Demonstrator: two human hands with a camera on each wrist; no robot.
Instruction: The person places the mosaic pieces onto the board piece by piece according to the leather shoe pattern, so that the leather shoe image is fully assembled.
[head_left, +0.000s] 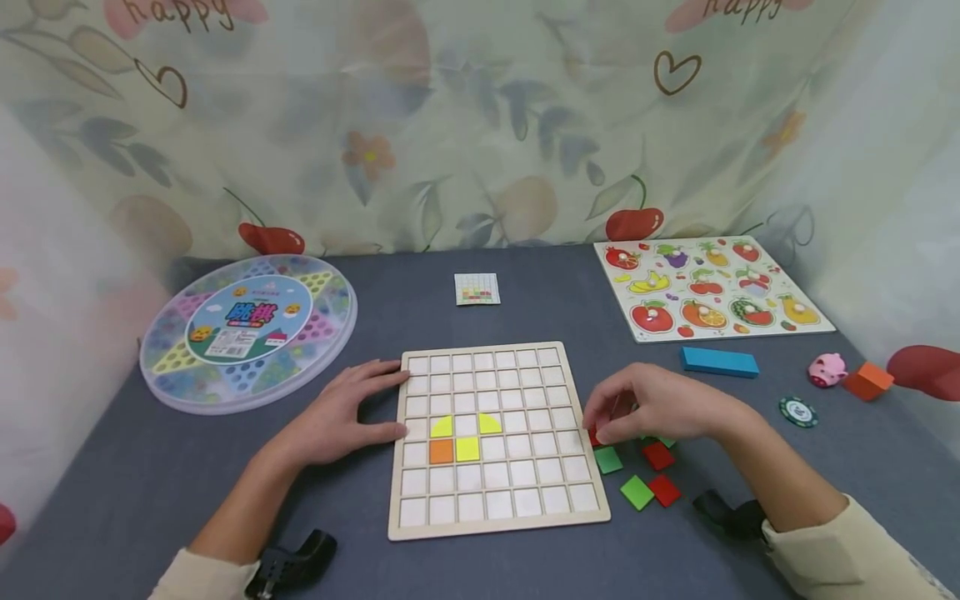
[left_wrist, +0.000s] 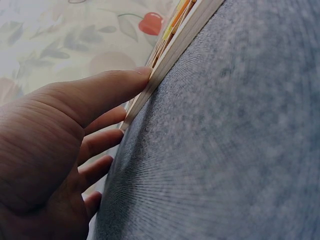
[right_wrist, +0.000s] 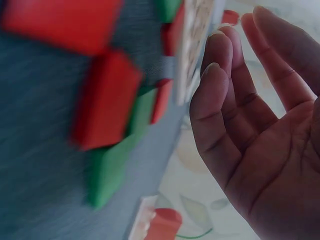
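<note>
On the grey bench (head_left: 525, 283), a wooden grid board (head_left: 495, 521) lay near the person, between the two hands. The left hand (head_left: 341, 412) rested flat with fingers spread, its fingertips and thumb touching the board's left edge; the left wrist view showed the thumb (left_wrist: 107, 85) pressed against that wooden rim. Four coloured pieces sat in the board's cells: two yellow quarter-round pieces (head_left: 442, 427) on either side of one blank cell, and below them an orange square (head_left: 441, 451) beside a yellow square (head_left: 467, 449). The right hand (head_left: 652, 404) hovered just right of the board, fingers loosely curved over a cluster of loose red and green tiles (head_left: 647, 475); the right wrist view showed its fingers (right_wrist: 220, 100) relaxed and holding nothing. Farther right lay a blue block (head_left: 718, 362), a round chip (head_left: 797, 411), a pink pig toy (head_left: 827, 369) and an orange block (head_left: 868, 380). At the far right sat a fruit puzzle board (head_left: 708, 287), at the far left a round checkers case (head_left: 247, 329), and a small pattern card (head_left: 477, 288) lay beyond the grid board.
</note>
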